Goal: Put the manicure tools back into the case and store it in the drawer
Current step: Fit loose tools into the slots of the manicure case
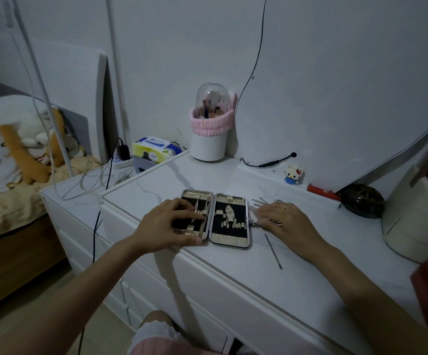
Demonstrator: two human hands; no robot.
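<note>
The manicure case [216,218] lay opened flat near the front edge of the white dresser top [297,272], its two black-lined halves side by side. The left hand [172,226] pressed on the left half, fingertips on a slim metal tool [199,210] lying across the elastic loops; whether it pinched that tool or only pushed it down could not be told. The right hand [287,219] lay flat and unclenched on the dresser at 3 o'clock from the case, spread over loose tools [260,201] whose ends showed beyond the fingers at about 1 o'clock, with no visible grasp on any. A thin dark stick [273,251] lay apart at 5 o'clock from the case. The likeliest slip, I judged, was a thin tool skating off the smooth top or being swept away by the flat right hand, since several lay unsecured near the edge; a tool seated crooked in its loop could also keep the case from closing, and the stick could be overlooked. As for containers, the left half held the slim tool and perhaps another under the fingers, the right half held a clipper-like piece [229,212] in its loops with slots apparently spare. At 12 o'clock a domed holder [209,139] held brushes.
</note>
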